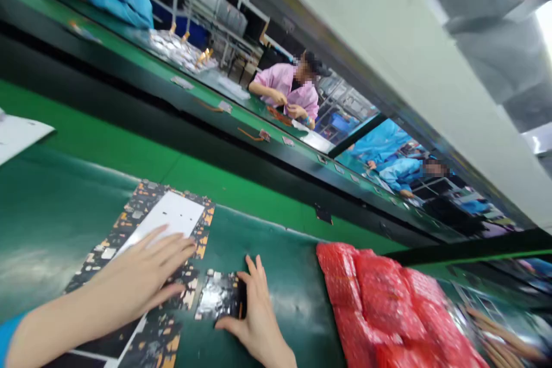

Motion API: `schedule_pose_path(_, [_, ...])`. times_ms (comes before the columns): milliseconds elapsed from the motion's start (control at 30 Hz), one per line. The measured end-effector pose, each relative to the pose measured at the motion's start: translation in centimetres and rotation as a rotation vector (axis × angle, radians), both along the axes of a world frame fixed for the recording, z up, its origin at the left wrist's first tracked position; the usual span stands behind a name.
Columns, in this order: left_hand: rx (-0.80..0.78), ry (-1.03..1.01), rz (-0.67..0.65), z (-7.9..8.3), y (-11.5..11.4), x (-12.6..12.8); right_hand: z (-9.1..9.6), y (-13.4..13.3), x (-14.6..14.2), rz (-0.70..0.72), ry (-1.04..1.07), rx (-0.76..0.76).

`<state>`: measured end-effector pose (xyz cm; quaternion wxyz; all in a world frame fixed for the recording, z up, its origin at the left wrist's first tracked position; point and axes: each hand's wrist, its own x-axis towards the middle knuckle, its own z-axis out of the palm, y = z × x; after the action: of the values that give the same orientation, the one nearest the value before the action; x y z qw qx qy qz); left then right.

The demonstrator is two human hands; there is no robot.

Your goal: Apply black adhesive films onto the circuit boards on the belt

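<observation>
My left hand [140, 273] lies flat with fingers spread on a long black circuit board panel [142, 213] that has a white rectangle in its middle and small gold parts along its edges. My right hand [256, 310] rests on the green mat beside a small shiny black circuit board piece [218, 296]. Its fingers are stretched along the piece's right edge and its thumb lies under the lower edge, cupping the piece.
A red bubble-wrap bag [388, 305] lies to the right on the green bench [64, 207]. A white sheet [17, 135] sits at far left. Beyond a dark conveyor strip [172, 126], people in blue and pink smocks work at the opposite bench.
</observation>
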<state>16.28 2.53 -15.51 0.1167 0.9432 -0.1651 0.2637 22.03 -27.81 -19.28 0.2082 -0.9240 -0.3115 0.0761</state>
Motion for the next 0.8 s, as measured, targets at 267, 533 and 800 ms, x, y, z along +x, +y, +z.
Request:
schedule_pose_path(267, [-0.127, 0.34, 0.628, -1.3, 5.2, -6.4, 4.0, 3.8, 14.3, -0.101, -0.295, 0.176])
schedule_pose_path(533, [-0.201, 0.598, 0.753, -0.2, 1.1, -7.8, 4.0, 11.1, 6.3, 0.469, -0.205, 0.184])
schedule_pose_path(800, [-0.299, 0.732, 0.662, 1.7, 1.1, -7.2, 3.8, 15.6, -0.4, 0.724, -0.113, 0.064])
